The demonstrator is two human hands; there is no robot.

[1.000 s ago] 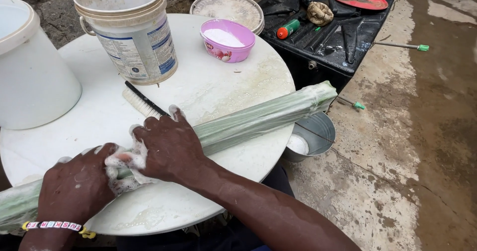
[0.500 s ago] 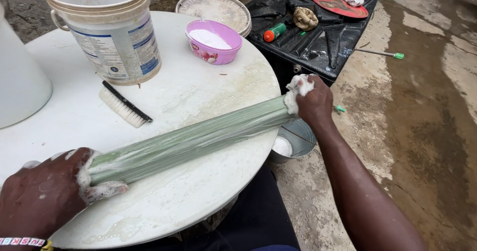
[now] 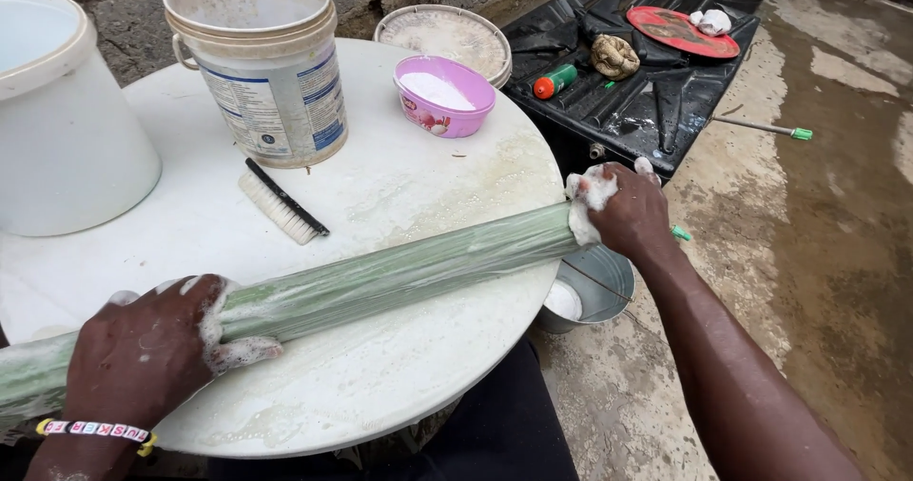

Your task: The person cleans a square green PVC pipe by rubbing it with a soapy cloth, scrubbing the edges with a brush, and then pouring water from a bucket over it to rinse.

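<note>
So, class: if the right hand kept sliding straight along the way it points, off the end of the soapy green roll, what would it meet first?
Probably the black plastic tray on the ground beyond the round white table; the right hand points up-right toward it, though depth is unclear.

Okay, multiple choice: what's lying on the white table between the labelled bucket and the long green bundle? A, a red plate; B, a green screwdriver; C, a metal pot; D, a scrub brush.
D: a scrub brush with pale bristles lies on the table, between bucket and bundle.

Pale green striped roll (image 3: 399,272) on the white round table (image 3: 399,386), pink bowl (image 3: 444,96) upper centre, red plate (image 3: 681,30) on the black ribbed mat (image 3: 637,100) upper right.
</note>
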